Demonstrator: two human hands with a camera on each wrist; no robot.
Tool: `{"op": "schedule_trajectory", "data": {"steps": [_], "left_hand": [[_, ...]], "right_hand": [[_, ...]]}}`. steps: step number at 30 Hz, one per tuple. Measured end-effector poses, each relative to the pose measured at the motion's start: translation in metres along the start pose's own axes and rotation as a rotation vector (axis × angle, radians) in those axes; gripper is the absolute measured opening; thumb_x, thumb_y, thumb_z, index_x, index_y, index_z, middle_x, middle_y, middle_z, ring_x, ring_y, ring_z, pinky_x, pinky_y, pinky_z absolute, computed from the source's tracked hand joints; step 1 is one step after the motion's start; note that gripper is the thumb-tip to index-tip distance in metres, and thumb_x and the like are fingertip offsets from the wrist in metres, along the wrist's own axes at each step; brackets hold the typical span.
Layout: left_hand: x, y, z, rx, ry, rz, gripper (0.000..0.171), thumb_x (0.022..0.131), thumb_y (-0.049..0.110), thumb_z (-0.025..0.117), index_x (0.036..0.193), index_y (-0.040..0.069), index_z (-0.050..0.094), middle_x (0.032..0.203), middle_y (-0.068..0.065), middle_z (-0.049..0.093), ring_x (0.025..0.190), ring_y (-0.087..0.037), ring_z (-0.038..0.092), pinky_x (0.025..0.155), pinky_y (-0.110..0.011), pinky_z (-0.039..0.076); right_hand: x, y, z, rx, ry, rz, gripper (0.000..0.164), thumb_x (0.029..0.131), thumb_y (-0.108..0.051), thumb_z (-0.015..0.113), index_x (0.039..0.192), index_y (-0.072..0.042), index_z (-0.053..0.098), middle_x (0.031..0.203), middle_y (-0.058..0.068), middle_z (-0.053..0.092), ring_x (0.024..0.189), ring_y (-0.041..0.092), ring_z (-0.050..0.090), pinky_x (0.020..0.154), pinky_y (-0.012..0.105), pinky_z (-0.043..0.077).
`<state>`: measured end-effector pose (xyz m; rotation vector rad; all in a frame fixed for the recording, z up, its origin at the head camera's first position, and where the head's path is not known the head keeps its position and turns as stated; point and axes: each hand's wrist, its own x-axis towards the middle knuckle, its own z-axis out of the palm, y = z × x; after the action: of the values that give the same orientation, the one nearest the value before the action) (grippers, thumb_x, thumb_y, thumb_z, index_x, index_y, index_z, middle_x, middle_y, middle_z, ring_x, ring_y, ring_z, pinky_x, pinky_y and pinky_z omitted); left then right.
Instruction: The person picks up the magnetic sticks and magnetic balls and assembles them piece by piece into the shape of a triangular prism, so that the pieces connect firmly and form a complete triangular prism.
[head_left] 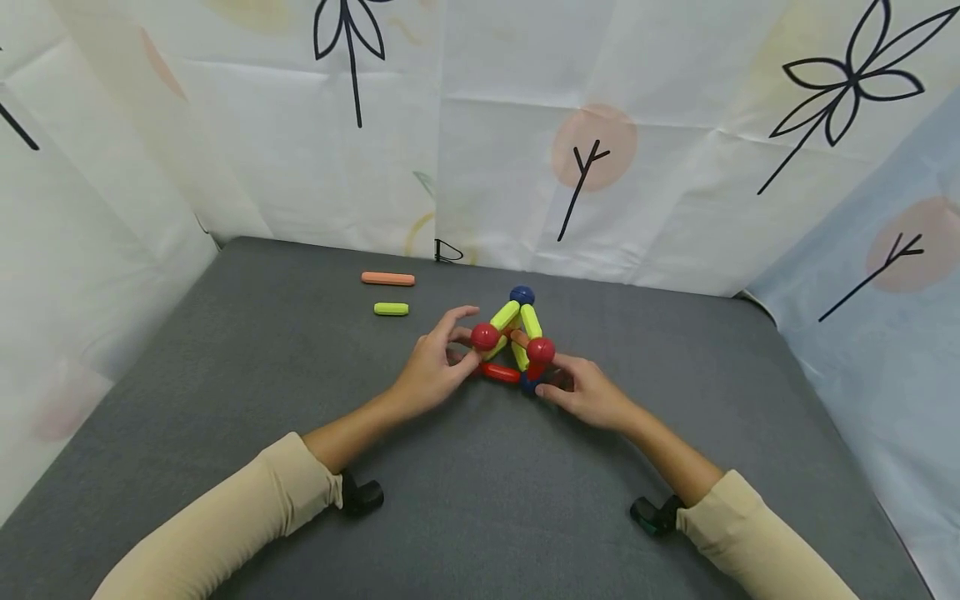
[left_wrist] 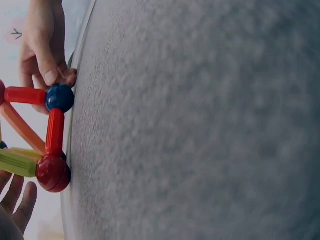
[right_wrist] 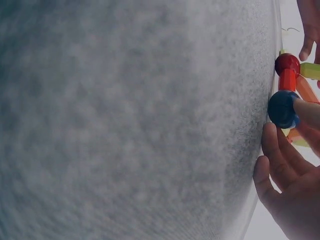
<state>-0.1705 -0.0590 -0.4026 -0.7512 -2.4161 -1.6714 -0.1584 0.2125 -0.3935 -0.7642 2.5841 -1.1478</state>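
A frame of sticks and balls, like a magnetic building set, stands on the table between the hands. It has yellow-green sticks (head_left: 531, 321), a red stick (head_left: 501, 372) and an orange stick (left_wrist: 22, 127). A blue ball (head_left: 522, 295) tops its far end, with red balls (head_left: 484, 337) at the sides. My right hand (head_left: 592, 396) pinches the near blue ball (right_wrist: 283, 109) between thumb and fingers. Beside the left red ball is my left hand (head_left: 435, 367), its fingers loosely extended around that side; whether they touch is partly hidden.
A loose orange stick (head_left: 387, 278) and a short yellow-green stick (head_left: 392, 309) lie at the back left of the grey table (head_left: 480, 517). A printed white curtain (head_left: 495, 125) hangs behind the far edge. Black bands (head_left: 363, 495) are worn at the wrists.
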Motion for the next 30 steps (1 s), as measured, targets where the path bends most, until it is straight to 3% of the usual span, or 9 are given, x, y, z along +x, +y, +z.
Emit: {"op": "schedule_trajectory", "data": {"steps": [8, 11, 14, 19, 23, 27, 30], "left_hand": [[0.008, -0.010, -0.011, -0.016, -0.063, 0.014, 0.055, 0.093, 0.008, 0.070, 0.142, 0.010, 0.044, 0.113, -0.009, 0.072, 0.105, -0.020, 0.066, 0.083, -0.039, 0.057], [0.013, -0.014, -0.024, -0.013, -0.080, 0.024, 0.056, 0.092, 0.005, 0.070, 0.141, 0.009, 0.046, 0.114, -0.012, 0.071, 0.107, -0.023, 0.066, 0.082, -0.041, 0.056], [0.022, -0.021, -0.042, 0.013, -0.041, 0.002, 0.051, 0.093, 0.004, 0.067, 0.140, 0.008, 0.048, 0.114, -0.017, 0.070, 0.108, -0.026, 0.064, 0.080, -0.042, 0.054], [0.042, -0.040, -0.076, 0.125, 0.078, -0.126, 0.042, 0.098, 0.007, 0.059, 0.140, 0.004, 0.050, 0.122, -0.021, 0.067, 0.114, -0.031, 0.062, 0.079, -0.044, 0.050], [0.056, -0.057, -0.098, 0.224, 0.122, -0.256, 0.046, 0.100, 0.010, 0.052, 0.146, 0.004, 0.043, 0.136, -0.021, 0.058, 0.115, -0.037, 0.060, 0.073, -0.042, 0.045], [0.065, -0.069, -0.112, 0.334, 0.097, -0.382, 0.054, 0.101, 0.013, 0.047, 0.153, 0.007, 0.034, 0.150, -0.017, 0.045, 0.086, -0.033, 0.059, 0.065, -0.037, 0.036], [0.070, -0.075, -0.118, 0.397, 0.038, -0.431, 0.055, 0.103, 0.014, 0.045, 0.156, 0.007, 0.029, 0.155, -0.017, 0.039, 0.085, -0.032, 0.048, 0.075, -0.041, 0.036]], "right_hand": [[0.002, 0.002, 0.000, 0.005, -0.006, 0.008, 0.045, 0.095, -0.012, 0.067, 0.137, 0.000, 0.055, 0.119, 0.014, 0.068, 0.096, 0.022, 0.068, 0.081, 0.038, 0.055], [0.002, 0.003, 0.000, 0.016, -0.006, 0.003, 0.045, 0.094, -0.011, 0.067, 0.136, 0.000, 0.056, 0.120, 0.014, 0.068, 0.098, 0.023, 0.068, 0.083, 0.040, 0.055], [0.002, 0.002, 0.000, 0.028, -0.011, 0.002, 0.043, 0.094, -0.009, 0.067, 0.134, 0.001, 0.057, 0.120, 0.014, 0.068, 0.100, 0.024, 0.068, 0.085, 0.042, 0.055], [0.002, 0.001, -0.001, 0.029, -0.019, 0.007, 0.041, 0.094, -0.008, 0.068, 0.133, 0.000, 0.058, 0.120, 0.014, 0.068, 0.102, 0.025, 0.067, 0.088, 0.045, 0.054], [0.001, 0.001, -0.002, 0.033, -0.024, 0.008, 0.040, 0.094, -0.010, 0.067, 0.132, 0.000, 0.058, 0.119, 0.013, 0.068, 0.102, 0.025, 0.067, 0.089, 0.045, 0.054], [0.001, 0.002, -0.002, 0.056, -0.025, -0.011, 0.038, 0.094, -0.008, 0.067, 0.131, 0.000, 0.059, 0.118, 0.012, 0.069, 0.101, 0.024, 0.067, 0.088, 0.042, 0.054], [0.002, 0.003, -0.002, 0.081, -0.032, -0.035, 0.036, 0.094, -0.006, 0.067, 0.129, 0.000, 0.061, 0.116, 0.011, 0.069, 0.101, 0.024, 0.067, 0.089, 0.041, 0.053]]}}
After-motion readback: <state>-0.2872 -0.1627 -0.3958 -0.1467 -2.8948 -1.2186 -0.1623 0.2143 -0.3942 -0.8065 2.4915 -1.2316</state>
